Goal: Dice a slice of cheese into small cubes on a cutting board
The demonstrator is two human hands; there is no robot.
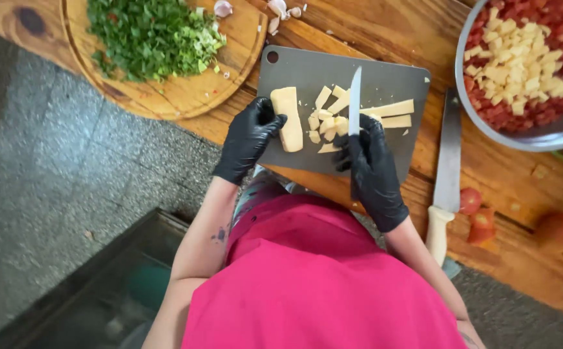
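Note:
Both hands wear black gloves. My left hand [249, 139] rests on a pale yellow block of cheese [288, 116] lying on a dark grey cutting board [385, 81]. My right hand [372, 168] grips a knife [355, 100] whose blade points away from me, standing over several cut cheese cubes [326, 123]. Two long cheese strips [391, 113] lie to the right of the blade.
A round wooden board [184, 97] with chopped green herbs [149, 35] sits at the upper left, garlic cloves [280, 10] beside it. A metal bowl [552, 136] holds diced cheese and red pieces. A large white-handled knife [446, 174] and tomato pieces [478, 213] lie to the right.

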